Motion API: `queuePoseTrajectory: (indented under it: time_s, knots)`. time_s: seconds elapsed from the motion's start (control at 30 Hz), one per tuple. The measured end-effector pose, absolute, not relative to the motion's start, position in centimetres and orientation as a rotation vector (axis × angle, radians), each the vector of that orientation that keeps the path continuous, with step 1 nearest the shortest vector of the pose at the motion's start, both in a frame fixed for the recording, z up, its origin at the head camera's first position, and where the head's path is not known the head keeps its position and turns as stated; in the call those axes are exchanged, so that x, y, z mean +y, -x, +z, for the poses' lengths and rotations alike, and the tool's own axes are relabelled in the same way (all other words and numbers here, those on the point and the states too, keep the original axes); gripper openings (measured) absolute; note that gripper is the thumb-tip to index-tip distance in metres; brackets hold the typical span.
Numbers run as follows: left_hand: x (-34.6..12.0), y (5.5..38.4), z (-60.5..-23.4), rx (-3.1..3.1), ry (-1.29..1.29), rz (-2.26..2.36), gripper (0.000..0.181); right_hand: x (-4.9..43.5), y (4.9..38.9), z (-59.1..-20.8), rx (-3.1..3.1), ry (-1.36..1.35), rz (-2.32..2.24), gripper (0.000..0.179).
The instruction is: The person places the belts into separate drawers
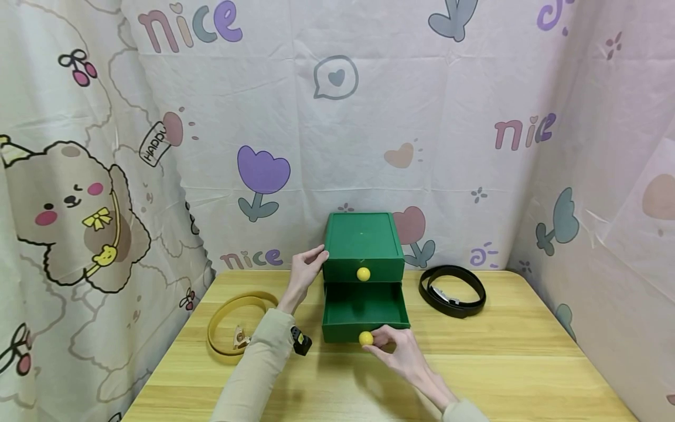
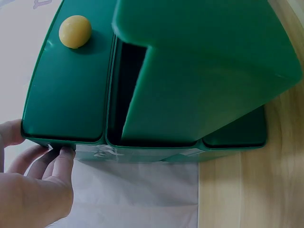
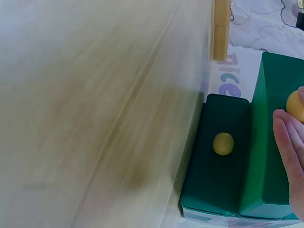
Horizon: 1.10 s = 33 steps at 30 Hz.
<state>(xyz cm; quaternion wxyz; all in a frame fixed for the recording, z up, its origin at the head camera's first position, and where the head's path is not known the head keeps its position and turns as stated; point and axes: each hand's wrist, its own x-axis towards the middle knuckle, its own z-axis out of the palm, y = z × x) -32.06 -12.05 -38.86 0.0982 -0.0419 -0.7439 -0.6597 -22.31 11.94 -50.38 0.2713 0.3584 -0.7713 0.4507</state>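
A green drawer cabinet [image 1: 362,234] with yellow round knobs stands at the back of the table. My left hand [image 1: 304,274] grips its upper left edge; in the left wrist view that hand [image 2: 40,187] has its thumb at the corner and its fingers bent against the side wall. The middle drawer [image 1: 364,305] is pulled out, and its green floor shows. On the front of this drawer, my right hand [image 1: 405,353] pinches the yellow knob [image 1: 366,338] between thumb and fingers. Below it, the bottom drawer [image 3: 223,175] is closed, as is the top drawer [image 1: 337,271].
To the left on the wooden table [image 1: 527,363] lies a coiled tan belt [image 1: 215,328] with a gold-coloured buckle, partly behind the left sleeve. A coiled black belt [image 1: 477,287] lies right of the cabinet. A small black device [image 1: 301,341] shows beside the left sleeve. Patterned cloth [image 1: 364,135] hangs behind.
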Motion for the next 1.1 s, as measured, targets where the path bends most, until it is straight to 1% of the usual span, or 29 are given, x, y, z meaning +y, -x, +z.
queuePoseTrajectory:
  time_s: [0.3, 0.63, 1.1]
  knots:
    - [-12.0, 32.0, -38.9, -2.196, 0.143, -1.963, 0.042, 11.9, 21.8, -50.4, -2.057, -1.004, 1.197, 0.022]
    - [-11.9, 32.0, -39.0, -2.197, 0.134, -1.955, 0.042, 12.0, 21.5, -50.4, -2.013, -1.064, 1.139, 0.029]
    - [-12.0, 32.2, -39.0, -2.198, 0.13, -1.956, 0.042, 12.4, 20.8, -50.3, -1.994, -1.115, 1.131, 0.025]
